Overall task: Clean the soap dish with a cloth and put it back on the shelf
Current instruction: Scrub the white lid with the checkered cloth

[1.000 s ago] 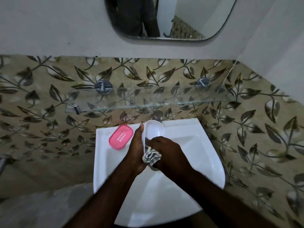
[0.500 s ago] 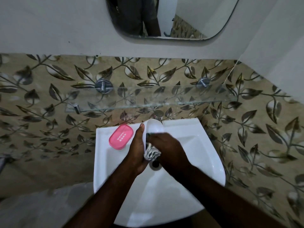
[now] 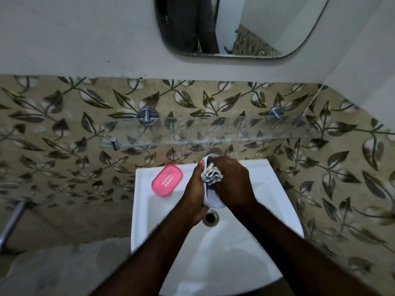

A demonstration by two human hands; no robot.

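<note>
**Soap dish wiped over the washbasin**

A person holds a white soap dish (image 3: pixel 213 202) on its edge above the back half of a white washbasin (image 3: pixel 269 189), just behind the drain (image 3: pixel 210 217). The left hand (image 3: pixel 193 195) grips the dish from the left side, fingers curled round it and thumb lying along its upper rim. The right hand (image 3: pixel 234 184) has its fingers bunched tight on a striped cloth (image 3: pixel 210 175), which is pressed into the hollow of the dish. A pink slotted drainer tray (image 3: pixel 167 180) lies flat on the basin's back left corner, just beside the left hand but apart from it. A glass shelf (image 3: pixel 213 133) on chrome brackets runs along the leaf-patterned tile wall (image 3: pixel 64 124) above the basin. Higher up, a rounded mirror (image 3: pixel 256 28) hangs on the wall.
</note>
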